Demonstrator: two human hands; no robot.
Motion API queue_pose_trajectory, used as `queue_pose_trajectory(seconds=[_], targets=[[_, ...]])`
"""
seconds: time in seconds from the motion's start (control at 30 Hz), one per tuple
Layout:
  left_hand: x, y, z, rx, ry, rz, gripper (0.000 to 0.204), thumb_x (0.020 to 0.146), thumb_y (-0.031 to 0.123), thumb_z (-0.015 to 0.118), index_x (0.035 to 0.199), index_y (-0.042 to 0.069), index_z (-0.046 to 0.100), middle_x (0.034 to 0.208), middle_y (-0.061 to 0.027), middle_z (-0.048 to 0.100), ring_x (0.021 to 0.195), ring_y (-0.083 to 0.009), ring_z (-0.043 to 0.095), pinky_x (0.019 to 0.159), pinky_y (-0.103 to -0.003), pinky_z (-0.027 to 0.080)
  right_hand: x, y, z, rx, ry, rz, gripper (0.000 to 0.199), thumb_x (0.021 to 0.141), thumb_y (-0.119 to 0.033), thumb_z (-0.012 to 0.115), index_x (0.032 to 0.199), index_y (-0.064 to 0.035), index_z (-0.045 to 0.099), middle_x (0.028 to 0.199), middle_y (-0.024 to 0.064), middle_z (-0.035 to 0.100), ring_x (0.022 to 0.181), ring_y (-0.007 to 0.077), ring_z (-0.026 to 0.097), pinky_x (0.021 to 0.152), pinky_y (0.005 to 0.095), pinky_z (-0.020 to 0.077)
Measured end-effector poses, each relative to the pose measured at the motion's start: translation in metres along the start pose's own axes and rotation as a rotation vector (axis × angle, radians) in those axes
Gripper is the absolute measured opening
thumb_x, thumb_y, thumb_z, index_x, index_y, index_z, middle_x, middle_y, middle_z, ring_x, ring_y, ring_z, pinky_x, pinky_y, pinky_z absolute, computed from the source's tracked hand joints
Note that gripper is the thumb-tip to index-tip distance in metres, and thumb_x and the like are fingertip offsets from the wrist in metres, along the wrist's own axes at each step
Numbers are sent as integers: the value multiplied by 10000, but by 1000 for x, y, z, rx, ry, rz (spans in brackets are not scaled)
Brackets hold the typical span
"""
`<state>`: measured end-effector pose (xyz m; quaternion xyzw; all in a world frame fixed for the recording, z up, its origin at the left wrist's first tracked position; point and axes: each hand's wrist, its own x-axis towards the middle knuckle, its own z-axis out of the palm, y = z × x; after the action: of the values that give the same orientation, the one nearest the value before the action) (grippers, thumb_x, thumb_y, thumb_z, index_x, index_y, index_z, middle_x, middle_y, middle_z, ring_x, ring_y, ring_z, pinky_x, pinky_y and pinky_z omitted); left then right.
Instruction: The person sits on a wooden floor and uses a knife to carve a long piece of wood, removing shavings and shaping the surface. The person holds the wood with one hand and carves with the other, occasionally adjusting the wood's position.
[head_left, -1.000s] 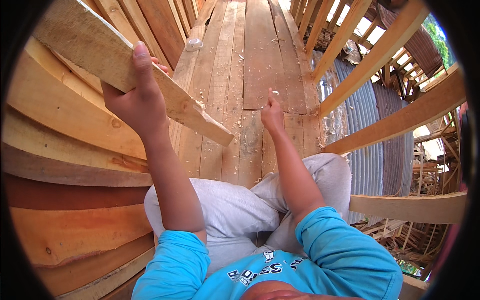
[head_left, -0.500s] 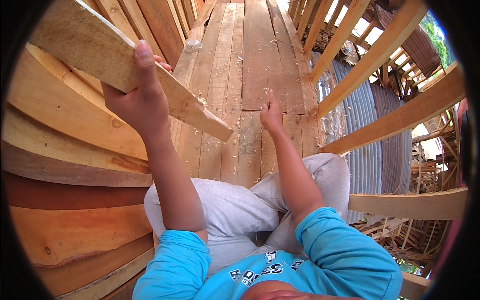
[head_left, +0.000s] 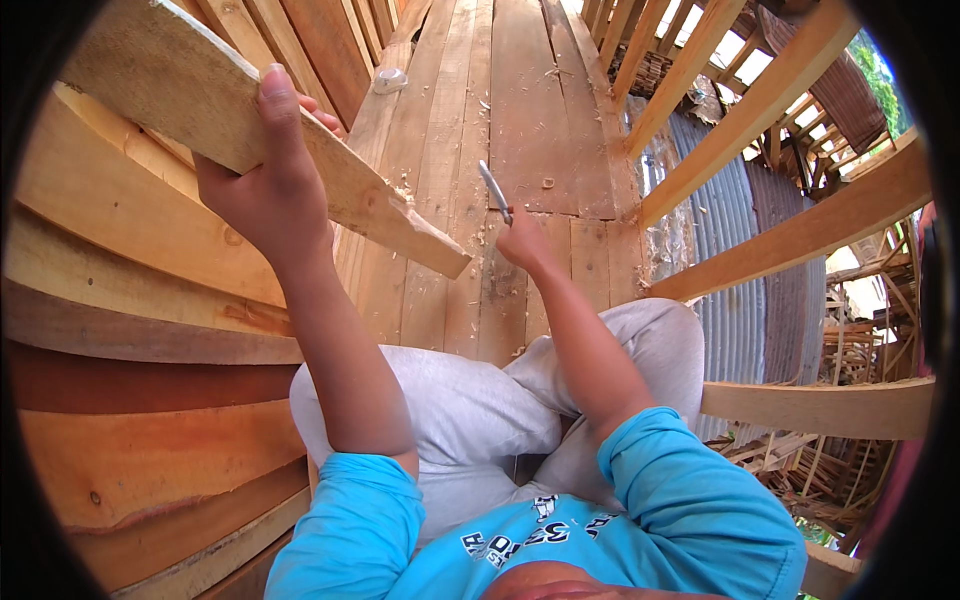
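Note:
A long wooden board (head_left: 365, 190) slants from the upper left down toward the middle, its near end roughly cut with curled shavings on its upper edge. Wrapped round it is my left hand (head_left: 268, 175), thumb on top and fingertips showing on the far side. My right hand (head_left: 523, 240) is closed round the handle of a knife (head_left: 493, 187), whose blade points up and to the left. The blade is apart from the board, a short way to its right above the floor.
Wood shavings (head_left: 548, 183) lie scattered on the plank floor (head_left: 440, 130). A small whitish roundish object (head_left: 389, 81) rests farther off. Planks (head_left: 150, 340) line the left side; wooden railing slats (head_left: 745, 125) stand at the right, with corrugated metal sheets (head_left: 722, 230) beyond.
My right hand has moved slightly left and turned, so the knife blade now tilts toward the board. My left hand and the board have barely shifted.

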<state>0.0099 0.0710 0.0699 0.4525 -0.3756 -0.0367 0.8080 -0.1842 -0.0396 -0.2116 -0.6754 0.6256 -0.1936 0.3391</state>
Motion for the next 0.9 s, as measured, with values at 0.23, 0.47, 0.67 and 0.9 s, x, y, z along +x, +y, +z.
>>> queue_pose_trajectory(seconds=[0.23, 0.47, 0.67, 0.9], targets=[[9, 2, -12, 30, -31, 63, 397, 863, 286, 798, 1015, -4, 573, 727, -84, 660, 572, -145, 641, 576, -274, 542, -36, -3, 68, 73, -303, -503, 270, 823, -36, 671, 1092, -16, 681, 1069, 229, 671, 998, 394, 646, 878, 447, 508], [15, 0, -18, 47, -83, 87, 332, 868, 236, 791, 996, -15, 615, 744, -81, 669, 587, -138, 638, 579, -271, 531, -25, 16, 69, -147, 16, -154, 203, 877, -138, 686, 1048, -31, 714, 946, 247, 654, 909, 431, 639, 813, 481, 511], [16, 2, -28, 71, -76, 106, 340, 863, 232, 799, 1004, -22, 621, 751, -81, 672, 597, -136, 635, 591, -269, 530, -18, 29, 10, -148, 87, -211, 141, 836, -92, 714, 961, -28, 726, 956, 219, 681, 898, 403, 657, 788, 497, 512], [15, 10, -19, 21, -83, 61, 354, 860, 244, 800, 1000, -21, 611, 743, -81, 670, 589, -135, 631, 593, -266, 526, 6, 81, -4, -287, 251, 76, 182, 729, -74, 814, 908, -58, 783, 897, 186, 734, 827, 321, 703, 743, 408, 541]])
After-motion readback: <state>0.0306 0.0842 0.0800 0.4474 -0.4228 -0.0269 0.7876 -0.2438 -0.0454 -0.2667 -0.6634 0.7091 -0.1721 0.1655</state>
